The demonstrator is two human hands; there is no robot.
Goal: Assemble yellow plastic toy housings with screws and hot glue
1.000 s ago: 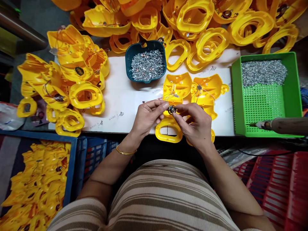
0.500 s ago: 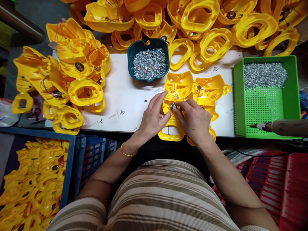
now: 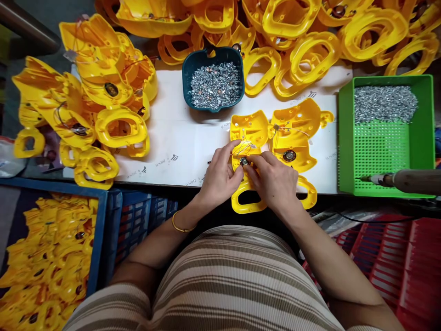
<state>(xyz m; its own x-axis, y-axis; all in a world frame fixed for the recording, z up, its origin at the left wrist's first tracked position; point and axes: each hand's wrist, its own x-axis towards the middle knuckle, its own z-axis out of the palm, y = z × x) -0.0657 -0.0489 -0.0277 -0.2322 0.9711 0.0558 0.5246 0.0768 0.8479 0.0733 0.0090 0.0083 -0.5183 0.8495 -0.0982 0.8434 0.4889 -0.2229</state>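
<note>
My left hand [image 3: 222, 177] grips the left edge of a yellow plastic shell half [image 3: 248, 125], thumb and index finger on its near part. My right hand [image 3: 277, 181] has its fingertips closed at a small round metal part [image 3: 244, 161] in that shell. Thin wires [image 3: 245, 146] run across the shell above the fingers. Its loop-shaped end [image 3: 248, 210] hangs over the table's front edge. To the right lies a matching yellow shell half [image 3: 298, 122] with wires and a round dark speaker-like part [image 3: 289, 156]; my right hand partly covers its lower end.
A dark teal tub [image 3: 186, 87] of small metal screws stands behind my hands. At right, a green basket [image 3: 427, 138] holds more metal pieces, with a screwdriver-like tool [image 3: 413, 180] over its front. Yellow shells [image 3: 120, 126] are piled left and behind. A blue crate [image 3: 101, 243] stands lower left.
The left shell half has shifted slightly towards me with both hands on it. My right hand has moved a little left and down, uncovering the round part in the right shell half.
</note>
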